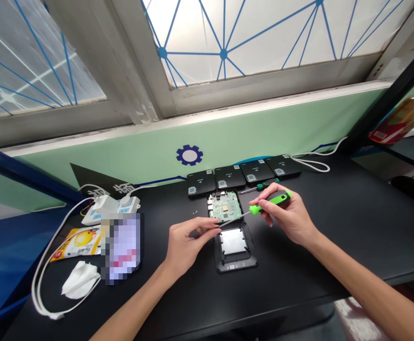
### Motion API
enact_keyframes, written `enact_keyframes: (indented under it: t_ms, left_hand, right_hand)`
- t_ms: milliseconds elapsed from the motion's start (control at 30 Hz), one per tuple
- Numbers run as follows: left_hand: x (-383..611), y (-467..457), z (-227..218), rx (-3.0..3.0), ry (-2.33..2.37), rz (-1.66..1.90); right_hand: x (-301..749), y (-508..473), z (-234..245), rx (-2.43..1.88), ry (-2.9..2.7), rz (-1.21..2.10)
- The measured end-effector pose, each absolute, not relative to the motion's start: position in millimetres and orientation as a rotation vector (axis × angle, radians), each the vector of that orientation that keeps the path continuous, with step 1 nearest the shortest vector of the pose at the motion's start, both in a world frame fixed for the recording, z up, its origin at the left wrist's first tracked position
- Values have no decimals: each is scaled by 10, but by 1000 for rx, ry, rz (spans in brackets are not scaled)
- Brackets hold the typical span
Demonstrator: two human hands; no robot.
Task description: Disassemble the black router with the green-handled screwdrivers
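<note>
My right hand (281, 210) is closed around the green and black handle of a screwdriver (271, 202), its shaft slanting down to the left. At the shaft's far end, my left hand (194, 237) pinches the tip between thumb and fingers; whether a small part is there too, I cannot tell. Just behind the tip, an opened black case holds a green circuit board (225, 207). Nearer me lies a separate black cover (236, 264) with a silver metal plate (233, 241) inside it.
Several closed black boxes (230, 178) line the wall, with a second, dark green screwdriver (268, 184) before them. Small screws (195, 212) lie left of the board. At left are a power strip (130, 206), a yellow packet (81, 242), crumpled tissue (81, 279), white cable (38, 284) and a blurred-out object (123, 248).
</note>
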State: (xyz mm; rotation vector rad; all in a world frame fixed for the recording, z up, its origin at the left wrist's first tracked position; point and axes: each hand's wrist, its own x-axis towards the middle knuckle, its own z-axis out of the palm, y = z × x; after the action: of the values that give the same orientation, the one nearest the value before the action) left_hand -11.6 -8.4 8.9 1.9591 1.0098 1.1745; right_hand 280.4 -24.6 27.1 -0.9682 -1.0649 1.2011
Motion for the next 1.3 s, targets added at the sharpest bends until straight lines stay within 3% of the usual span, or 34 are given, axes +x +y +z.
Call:
enact_keyframes:
  t_ms: [300, 533, 767, 1300]
  left_hand:
    - [-47, -206, 38, 2297, 925, 1124]
    - [109, -295, 76, 2202, 1039, 1114]
    - [362, -79, 235, 1988, 1076, 973]
    - [457, -199, -163, 2301, 1011, 1169]
  right_hand:
    - [2775, -316, 362, -898, -1160, 1146]
    - [2850, -327, 669, -780, -1307, 1239]
    - [2741, -211, 1117, -829, -1737, 933]
    - [2501, -167, 610, -581, -1828, 363]
